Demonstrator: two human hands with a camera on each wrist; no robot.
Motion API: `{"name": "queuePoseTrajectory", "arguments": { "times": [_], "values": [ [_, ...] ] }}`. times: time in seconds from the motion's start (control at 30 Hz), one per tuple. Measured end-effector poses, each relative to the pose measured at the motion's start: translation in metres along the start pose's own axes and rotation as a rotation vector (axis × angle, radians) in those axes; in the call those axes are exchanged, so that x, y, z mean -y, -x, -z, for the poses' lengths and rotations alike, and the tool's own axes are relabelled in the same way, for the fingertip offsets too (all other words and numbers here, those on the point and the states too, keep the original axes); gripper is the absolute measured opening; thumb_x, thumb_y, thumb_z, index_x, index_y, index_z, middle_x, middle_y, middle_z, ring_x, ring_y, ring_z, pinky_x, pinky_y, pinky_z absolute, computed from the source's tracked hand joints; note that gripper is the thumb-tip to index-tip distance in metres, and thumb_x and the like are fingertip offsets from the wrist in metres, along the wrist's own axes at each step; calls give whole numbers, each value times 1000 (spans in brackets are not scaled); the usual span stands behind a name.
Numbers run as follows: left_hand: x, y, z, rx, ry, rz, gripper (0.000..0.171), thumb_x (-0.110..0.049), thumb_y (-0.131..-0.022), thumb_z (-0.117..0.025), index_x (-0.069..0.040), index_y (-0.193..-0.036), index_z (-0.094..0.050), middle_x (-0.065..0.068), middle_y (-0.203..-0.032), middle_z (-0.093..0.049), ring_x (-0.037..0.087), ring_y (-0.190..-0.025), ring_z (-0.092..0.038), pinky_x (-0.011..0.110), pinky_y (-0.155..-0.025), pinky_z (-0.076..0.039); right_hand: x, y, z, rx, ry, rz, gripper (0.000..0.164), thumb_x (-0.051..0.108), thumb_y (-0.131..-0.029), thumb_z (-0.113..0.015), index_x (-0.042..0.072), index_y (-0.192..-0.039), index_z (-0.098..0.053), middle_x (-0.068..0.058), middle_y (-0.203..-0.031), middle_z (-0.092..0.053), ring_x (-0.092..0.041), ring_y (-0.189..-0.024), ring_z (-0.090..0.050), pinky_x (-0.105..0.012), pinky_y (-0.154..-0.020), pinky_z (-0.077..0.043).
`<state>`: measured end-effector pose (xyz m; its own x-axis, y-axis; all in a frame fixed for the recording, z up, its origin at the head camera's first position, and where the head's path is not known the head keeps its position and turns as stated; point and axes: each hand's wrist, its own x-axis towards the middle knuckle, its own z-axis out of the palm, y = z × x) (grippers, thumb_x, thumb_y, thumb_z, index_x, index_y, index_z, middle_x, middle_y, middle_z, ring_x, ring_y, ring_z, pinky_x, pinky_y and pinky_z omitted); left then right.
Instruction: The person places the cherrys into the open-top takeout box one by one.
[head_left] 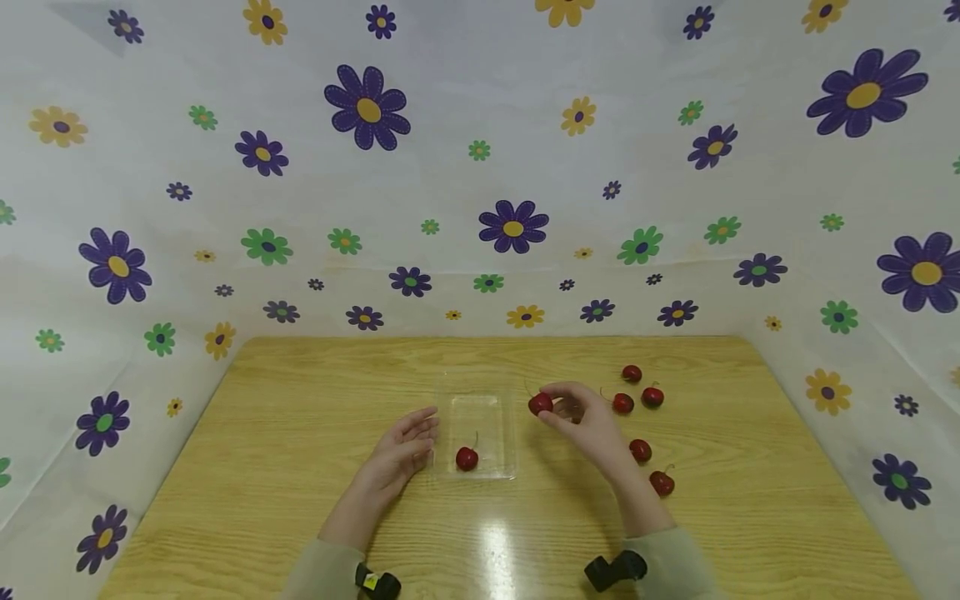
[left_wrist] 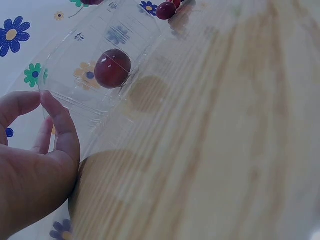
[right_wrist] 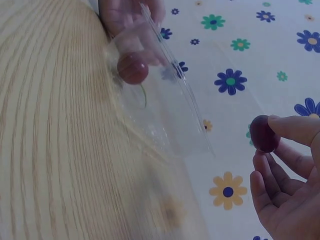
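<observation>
A clear plastic box (head_left: 514, 446) stands on the table in the middle of the head view, with one dark red cherry (head_left: 467, 458) and its green stem inside. My left hand (head_left: 401, 457) is at the box's left side; in the left wrist view its thumb and fingertips (left_wrist: 46, 100) meet at the rim, pinching it. To the right of the box, my right hand (head_left: 581, 417) pinches another cherry (head_left: 540, 404) between thumb and fingers, its stem pointing up. In the right wrist view this held cherry (right_wrist: 264, 134) is raised beside the box.
Several loose cherries (head_left: 652, 396) lie on the wooden table (head_left: 300, 400) to the right of my right hand, two of them (head_left: 662, 482) close by its wrist. A white cloth with printed flowers (head_left: 450, 167) rises behind the table and along both sides.
</observation>
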<state>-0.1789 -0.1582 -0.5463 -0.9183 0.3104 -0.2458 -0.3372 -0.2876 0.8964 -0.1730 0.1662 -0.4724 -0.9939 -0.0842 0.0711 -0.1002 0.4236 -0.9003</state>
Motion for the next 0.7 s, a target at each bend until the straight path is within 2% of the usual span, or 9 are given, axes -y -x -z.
{"name": "queuePoseTrajectory", "arguments": {
  "times": [0.33,0.53,0.7],
  "values": [
    [-1,0,-1,-7,3,11,64,10,-101,-52,5,-161,-32,-5,-129,-56,5,-109,-58,15,-82,-54,14,-1,-25,72,-5,65,32,9,-94,-80,5,-126,-73,-15,-122,-73,-21,-99,-68,-35,-93,-57],
    [-1,0,-1,-8,3,12,64,10,-101,-52,5,-162,-32,-4,-130,-56,5,-109,-58,15,-82,-54,20,1,-37,125,-18,89,33,8,-94,-79,4,-126,-73,-15,-121,-73,-19,-99,-66,-33,-92,-56],
    [-1,0,-1,-5,-1,8,64,10,-102,-52,5,-161,-32,-4,-130,-56,5,-109,-58,16,-82,-54,20,3,-47,138,-41,107,32,7,-92,-80,5,-124,-74,-14,-118,-74,-15,-96,-67,-31,-90,-57]
  ]
}}
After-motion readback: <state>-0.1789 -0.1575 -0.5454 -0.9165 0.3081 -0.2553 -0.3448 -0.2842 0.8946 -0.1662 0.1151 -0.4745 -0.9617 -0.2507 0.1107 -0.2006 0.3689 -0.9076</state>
